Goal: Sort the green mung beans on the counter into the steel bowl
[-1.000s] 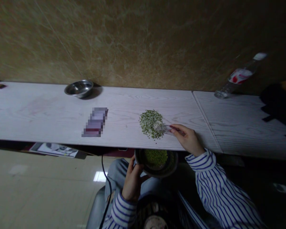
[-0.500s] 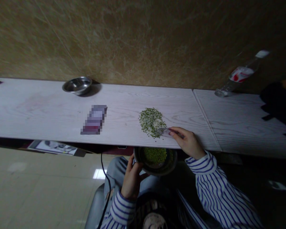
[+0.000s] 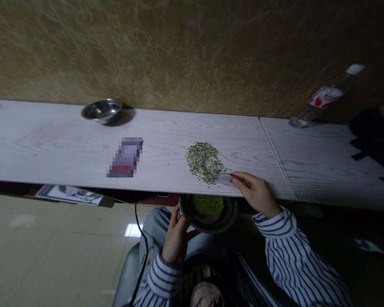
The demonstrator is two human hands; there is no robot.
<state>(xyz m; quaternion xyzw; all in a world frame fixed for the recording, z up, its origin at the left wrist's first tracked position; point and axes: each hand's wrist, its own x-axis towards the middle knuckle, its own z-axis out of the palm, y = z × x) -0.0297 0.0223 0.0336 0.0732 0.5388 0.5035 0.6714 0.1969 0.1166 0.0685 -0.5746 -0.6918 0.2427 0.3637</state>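
My left hand (image 3: pixel 176 238) is closed on the rim of a dark round bowl (image 3: pixel 232 219), below the table's front edge. Small green beans (image 3: pixel 208 207), which look like mung beans, lie in the bowl. On the tabletop, a flat pile of green beans mixed with white grains (image 3: pixel 203 160) is spread out. My right hand (image 3: pixel 254 189) pinches a thin, see-through plastic piece (image 3: pixel 223 178); its exact kind is unclear. The far end of the piece touches the pile's near right edge.
A steel bowl (image 3: pixel 102 111) stands by the wall at the back left. A pixelated flat item (image 3: pixel 125 157) lies left of the pile. At the right stands a clear plastic bottle (image 3: pixel 324 97), with a dark object (image 3: pixel 376 140) beyond it. A black cable (image 3: pixel 145 251) hangs by my leg.
My right hand and the plastic piece have shifted slightly right, away from the pile's middle. My left hand still holds the bowl. The whole view has moved a little.
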